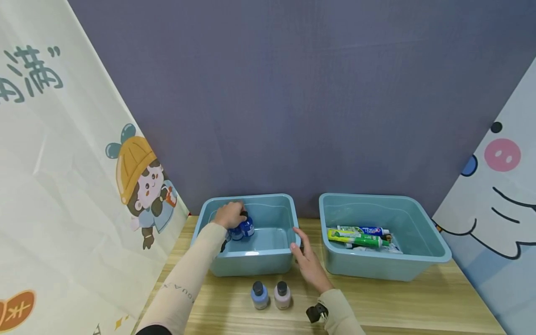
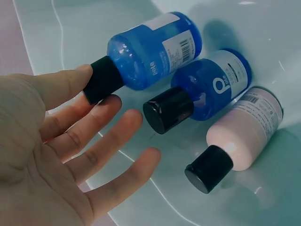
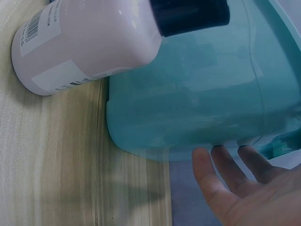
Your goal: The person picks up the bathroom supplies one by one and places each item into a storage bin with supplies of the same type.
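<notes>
My left hand (image 1: 230, 215) reaches into the left blue bin (image 1: 251, 260), over a few small bottles. In the left wrist view its fingers (image 2: 108, 136) are spread and straight. The forefinger touches the black cap of a light blue bottle (image 2: 150, 52). Beside that lie a dark blue bottle (image 2: 209, 87) and a pink bottle (image 2: 244, 129), all on their sides on the bin floor. My right hand (image 1: 307, 263) is open, its fingers (image 3: 221, 174) against the bin's outer right wall (image 3: 202, 94).
A pale blue bottle (image 1: 259, 295) and a pink bottle (image 1: 282, 295) stand on the wooden table (image 1: 398, 307) in front of the left bin. A second blue bin (image 1: 385, 270) on the right holds several toothpaste tubes (image 1: 356, 237). Printed panels flank both sides.
</notes>
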Tool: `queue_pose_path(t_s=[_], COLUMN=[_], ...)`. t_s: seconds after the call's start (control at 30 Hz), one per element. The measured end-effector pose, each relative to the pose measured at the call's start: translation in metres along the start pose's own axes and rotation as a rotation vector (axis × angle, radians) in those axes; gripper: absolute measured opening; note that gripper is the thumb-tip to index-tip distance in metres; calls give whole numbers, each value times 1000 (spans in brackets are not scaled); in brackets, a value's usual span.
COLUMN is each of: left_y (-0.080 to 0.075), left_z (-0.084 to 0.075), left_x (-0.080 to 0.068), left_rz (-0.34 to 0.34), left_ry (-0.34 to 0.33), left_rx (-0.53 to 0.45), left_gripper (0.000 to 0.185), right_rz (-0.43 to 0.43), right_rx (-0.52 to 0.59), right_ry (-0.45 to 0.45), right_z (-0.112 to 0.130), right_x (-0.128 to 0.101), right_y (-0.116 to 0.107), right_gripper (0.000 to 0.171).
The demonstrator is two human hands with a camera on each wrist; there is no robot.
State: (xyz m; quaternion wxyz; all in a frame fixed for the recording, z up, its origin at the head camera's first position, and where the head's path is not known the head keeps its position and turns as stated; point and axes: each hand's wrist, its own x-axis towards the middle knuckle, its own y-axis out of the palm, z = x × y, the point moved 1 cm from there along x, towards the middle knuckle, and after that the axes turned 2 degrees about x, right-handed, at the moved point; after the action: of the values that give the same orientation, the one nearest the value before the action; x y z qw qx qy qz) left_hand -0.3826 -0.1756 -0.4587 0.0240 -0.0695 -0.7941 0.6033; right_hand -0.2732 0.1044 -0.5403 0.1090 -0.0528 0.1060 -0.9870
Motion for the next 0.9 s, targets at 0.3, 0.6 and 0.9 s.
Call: queue_pose_path(t_s=[0.3,0.6,0.9], left_y=[-5,-24,-46], left_z=[0,1,-3], left_x=[-6,-14,-29], left_rz=[-42,-7,-15], left_ry=[11,20,67], left_rx=[-17,-45,-45], left_gripper=[17,22,21], right_rz=[3,-7,-1], right_rx=[-5,-29,-8], right_ry=[8,32,36], right_z=[-1,-3,-1], right_x=[0,4,2], right_y=[1,2,0], right_gripper=[57,54,51])
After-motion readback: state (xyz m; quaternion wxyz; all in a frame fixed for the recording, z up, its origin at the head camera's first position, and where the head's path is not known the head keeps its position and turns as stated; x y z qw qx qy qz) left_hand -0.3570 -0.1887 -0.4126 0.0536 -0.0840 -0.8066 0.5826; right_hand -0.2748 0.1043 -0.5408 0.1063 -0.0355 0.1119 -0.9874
